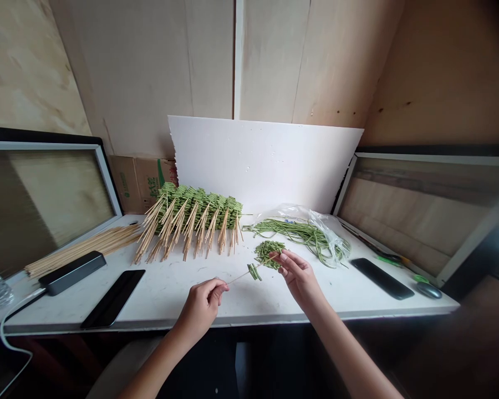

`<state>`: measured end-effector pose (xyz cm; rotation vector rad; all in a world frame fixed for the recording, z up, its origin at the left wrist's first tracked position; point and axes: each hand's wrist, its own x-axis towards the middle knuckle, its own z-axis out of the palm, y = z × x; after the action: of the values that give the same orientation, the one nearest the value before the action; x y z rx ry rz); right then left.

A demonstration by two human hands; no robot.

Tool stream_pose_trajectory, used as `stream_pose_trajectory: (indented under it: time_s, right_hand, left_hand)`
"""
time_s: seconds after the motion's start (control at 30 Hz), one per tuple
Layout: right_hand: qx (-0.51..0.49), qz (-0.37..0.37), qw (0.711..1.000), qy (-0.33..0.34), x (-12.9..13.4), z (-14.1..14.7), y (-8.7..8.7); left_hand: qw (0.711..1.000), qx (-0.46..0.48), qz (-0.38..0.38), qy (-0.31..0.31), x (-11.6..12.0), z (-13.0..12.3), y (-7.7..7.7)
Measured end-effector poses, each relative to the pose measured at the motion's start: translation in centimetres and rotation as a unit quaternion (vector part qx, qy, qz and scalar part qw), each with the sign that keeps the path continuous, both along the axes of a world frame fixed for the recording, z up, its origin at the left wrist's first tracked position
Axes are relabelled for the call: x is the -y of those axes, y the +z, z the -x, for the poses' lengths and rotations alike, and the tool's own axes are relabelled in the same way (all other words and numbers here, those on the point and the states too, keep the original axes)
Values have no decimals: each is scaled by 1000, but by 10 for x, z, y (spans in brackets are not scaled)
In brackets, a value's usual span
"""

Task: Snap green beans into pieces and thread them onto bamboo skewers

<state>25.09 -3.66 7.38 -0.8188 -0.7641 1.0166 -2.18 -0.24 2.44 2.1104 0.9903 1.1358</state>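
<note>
My left hand [203, 305] is closed in a pinch on the lower end of a thin bamboo skewer [238, 278]. A few short green bean pieces [254, 271] are threaded crosswise on that skewer near its far end. Close to the skewer's tip, my right hand [296, 271] is closed, thumb and fingers pinching what looks like a cut bean piece [270, 259]. Directly behind those fingers lies a heap of cut bean pieces [269, 246], partly hidden by the hand.
Finished bean skewers [199, 208] are stacked at back left, sticks pointing forward. Bare skewers [87, 249], a dark box [72, 271] and a phone [114, 299] lie left. Whole long beans [291, 228] in a plastic bag, a black slab [382, 278] and a mouse [429, 290] lie right.
</note>
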Motion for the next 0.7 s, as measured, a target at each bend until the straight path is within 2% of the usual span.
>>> stream_pose_trajectory:
  time_s: [0.57, 0.7]
  right_hand:
    - [91, 4, 995, -42, -1, -2, -5]
    - [99, -9, 995, -33, 1, -1, -3]
  left_hand:
    - [998, -19, -53, 16, 1, 1, 0]
    - [998, -19, -54, 16, 0, 1, 1]
